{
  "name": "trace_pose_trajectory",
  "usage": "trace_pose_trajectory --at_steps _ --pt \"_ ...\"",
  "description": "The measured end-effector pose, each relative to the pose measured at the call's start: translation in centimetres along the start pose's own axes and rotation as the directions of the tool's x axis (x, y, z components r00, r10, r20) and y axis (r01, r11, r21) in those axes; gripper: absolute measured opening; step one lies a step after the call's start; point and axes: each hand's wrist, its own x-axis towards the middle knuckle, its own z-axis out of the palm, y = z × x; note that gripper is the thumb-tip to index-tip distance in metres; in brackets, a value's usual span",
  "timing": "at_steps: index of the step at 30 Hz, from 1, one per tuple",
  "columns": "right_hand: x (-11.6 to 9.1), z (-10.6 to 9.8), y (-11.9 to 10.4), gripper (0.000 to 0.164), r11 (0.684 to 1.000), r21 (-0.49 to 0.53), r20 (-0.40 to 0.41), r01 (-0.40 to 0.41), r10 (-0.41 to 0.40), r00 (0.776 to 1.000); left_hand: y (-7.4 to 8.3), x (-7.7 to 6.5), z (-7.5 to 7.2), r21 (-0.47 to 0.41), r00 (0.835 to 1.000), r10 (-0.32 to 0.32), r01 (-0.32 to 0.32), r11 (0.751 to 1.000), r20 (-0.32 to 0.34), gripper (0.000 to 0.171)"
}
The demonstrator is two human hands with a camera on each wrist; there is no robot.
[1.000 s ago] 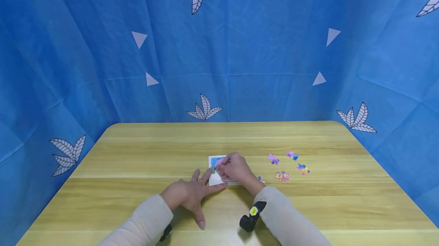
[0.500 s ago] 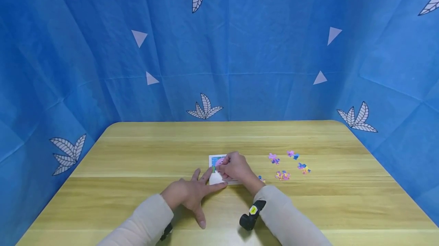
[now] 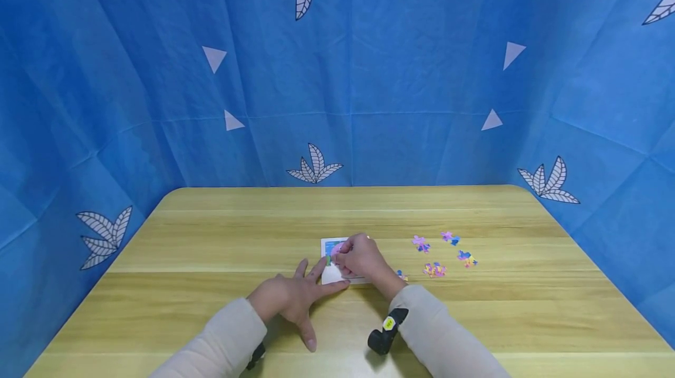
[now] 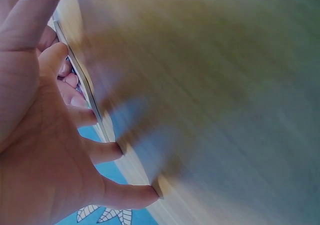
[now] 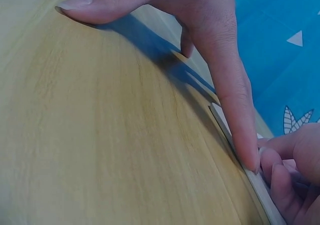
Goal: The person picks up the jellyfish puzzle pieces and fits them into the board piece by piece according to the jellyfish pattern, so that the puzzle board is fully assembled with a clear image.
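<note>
A small white-framed jigsaw puzzle board point(image 3: 331, 275) lies on the table in the head view, with a pink and blue picture partly filling it and a bare white patch at lower left. My left hand point(image 3: 297, 298) is spread, its index and middle fingertips touching the board's left and near edges. Over the board, my right hand point(image 3: 364, 258) has curled fingers and pinches at the picture; the puzzle piece at its fingertips is mostly hidden. In the right wrist view, a straight left finger presses the board's rim point(image 5: 267, 197) beside the curled right fingers point(image 5: 282, 185).
Loose jigsaw pieces lie right of the board: a pink and blue pair point(image 3: 420, 243), another cluster point(image 3: 450, 238), a blue and yellow group point(image 3: 466, 258), a pink and yellow group point(image 3: 435, 271), and some near the right wrist point(image 3: 402, 275). A blue curtain point(image 3: 401, 73) hangs behind the wooden table.
</note>
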Motion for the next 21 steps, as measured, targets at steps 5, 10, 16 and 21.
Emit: trace_pose_trajectory --at_steps 5,10,16,21 --pt "-0.1 0.1 -0.1 0.014 1.0 -0.004 -0.01 0.009 -0.009 1.0 0.0 0.0 0.0 -0.004 1.0 0.005 -0.005 1.0 -0.004 0.111" --pt "-0.4 0.0 0.1 0.014 0.999 -0.026 -0.007 0.024 -0.025 1.0 0.0 0.0 0.1 -0.018 1.0 -0.001 0.001 1.0 -0.001 0.11" --pt "-0.8 -1.1 0.4 0.017 0.997 -0.019 -0.051 0.079 -0.08 0.995 0.0 0.0 0.1 -0.018 1.0 0.0 0.0 1.0 -0.009 0.11" --pt "-0.7 -2.7 0.7 0.021 0.996 -0.047 -0.11 0.079 -0.083 0.99 0.1 0.0 0.1 -0.008 1.0 0.001 -0.001 1.0 -0.015 0.111"
